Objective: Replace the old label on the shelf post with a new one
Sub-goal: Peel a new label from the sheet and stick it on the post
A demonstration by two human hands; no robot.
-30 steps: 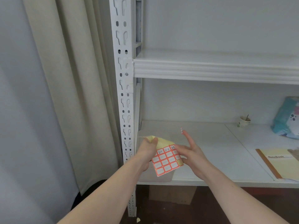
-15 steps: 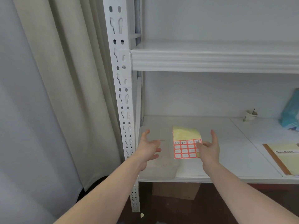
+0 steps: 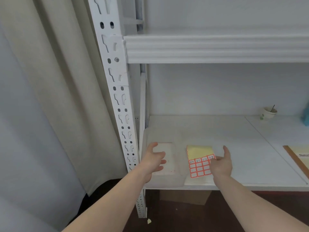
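The white perforated shelf post (image 3: 117, 91) stands left of centre. A label sheet (image 3: 199, 164) with red-bordered labels and a bare yellow top lies low over the lower shelf board (image 3: 242, 148). My right hand (image 3: 221, 165) pinches the sheet's right edge, thumb on the top row, which bears handwritten numbers. My left hand (image 3: 154, 162) hovers with relaxed, spread fingers over a clear plastic bag (image 3: 168, 174) with pale sheets inside, close to the post. I cannot make out any label on the post.
A beige curtain (image 3: 58, 81) hangs left of the post. On the shelf's right stand a paper cup (image 3: 269, 113), a teal bag (image 3: 306, 116) and a notebook (image 3: 299, 158). The upper shelf beam (image 3: 217, 49) crosses above. A cardboard box (image 3: 184, 196) and a yellow scrap (image 3: 149, 221) lie below.
My left hand let go of the label sheet and moved left over the plastic bag. My right hand carried the sheet to the right and lowered it toward the shelf board.
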